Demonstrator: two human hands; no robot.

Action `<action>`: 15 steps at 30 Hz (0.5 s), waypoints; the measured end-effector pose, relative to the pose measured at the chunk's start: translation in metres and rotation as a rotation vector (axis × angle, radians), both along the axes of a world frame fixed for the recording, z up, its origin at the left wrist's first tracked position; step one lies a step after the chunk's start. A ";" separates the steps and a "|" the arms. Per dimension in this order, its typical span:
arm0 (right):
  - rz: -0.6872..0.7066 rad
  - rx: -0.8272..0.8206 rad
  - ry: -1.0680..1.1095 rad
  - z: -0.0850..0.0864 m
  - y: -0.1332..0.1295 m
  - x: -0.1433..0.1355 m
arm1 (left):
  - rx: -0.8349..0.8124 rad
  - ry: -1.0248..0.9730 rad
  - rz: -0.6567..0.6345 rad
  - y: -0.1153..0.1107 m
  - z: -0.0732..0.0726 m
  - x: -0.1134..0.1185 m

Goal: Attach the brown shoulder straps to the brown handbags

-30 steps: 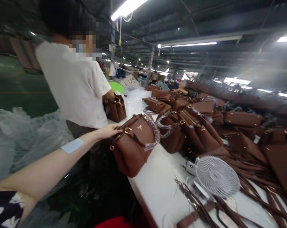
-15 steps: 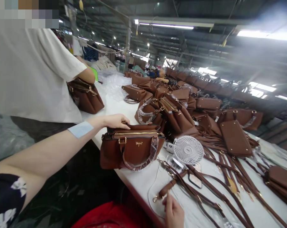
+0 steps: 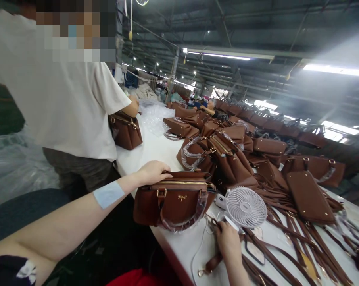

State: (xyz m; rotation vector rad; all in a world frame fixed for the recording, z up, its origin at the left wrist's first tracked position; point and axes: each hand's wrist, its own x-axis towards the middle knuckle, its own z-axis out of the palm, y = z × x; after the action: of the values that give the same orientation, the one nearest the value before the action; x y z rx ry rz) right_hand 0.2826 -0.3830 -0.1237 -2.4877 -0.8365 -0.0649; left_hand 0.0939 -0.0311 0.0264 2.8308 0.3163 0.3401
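A brown handbag (image 3: 179,206) with gold fittings, a dragonfly emblem and a plastic-wrapped handle stands at the table's near edge. My left hand (image 3: 155,172) is closed on its back top rim, thumb on the near side. The gold zip (image 3: 182,182) runs along its top. To the right of the bag, my right hand (image 3: 228,238) is closed on a brown strap (image 3: 213,264) near its upper end; the fingertips are partly hidden. A white fan (image 3: 246,207) stands just beyond that hand.
A phone (image 3: 255,248) lies among brown straps (image 3: 286,274). Many brown handbags (image 3: 233,159) pile up behind the fan. At left, a person in a white shirt (image 3: 75,107) stands by another bag (image 3: 127,133). Clear plastic sheeting (image 3: 154,115) lies farther back.
My right hand has moved up and forward from the table's front, closing on the strap near the fan. My left hand stays on the bag's rim. The view has shifted left.
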 end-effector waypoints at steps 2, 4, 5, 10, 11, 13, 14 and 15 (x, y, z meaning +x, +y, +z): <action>-0.004 0.045 0.052 0.008 -0.010 0.001 | -0.046 0.016 -0.073 0.003 0.003 -0.006; 0.006 0.092 0.107 0.025 -0.023 -0.001 | -0.094 0.027 -0.139 0.006 0.006 -0.008; 0.019 0.121 0.136 0.037 -0.029 -0.002 | -0.107 0.023 -0.159 0.006 0.008 -0.008; 0.159 0.342 0.385 0.126 -0.037 -0.022 | -0.084 -0.015 -0.220 -0.012 0.012 0.012; 0.199 0.372 0.415 0.145 -0.031 -0.026 | -0.081 -0.019 -0.235 -0.019 0.012 0.018; 0.282 0.375 0.381 0.178 -0.010 -0.032 | -0.076 -0.032 -0.257 -0.035 0.010 0.029; 0.332 0.343 0.339 0.191 0.003 -0.033 | -0.074 -0.031 -0.266 -0.042 0.009 0.035; 0.381 0.302 0.281 0.202 0.018 -0.034 | -0.078 -0.036 -0.277 -0.047 0.009 0.039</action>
State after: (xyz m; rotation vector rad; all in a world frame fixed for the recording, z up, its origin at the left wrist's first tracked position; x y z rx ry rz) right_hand 0.2491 -0.3654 0.0785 -1.9662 -1.0723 0.2648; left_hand 0.1329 -0.0786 0.0359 2.7389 -0.0698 0.3108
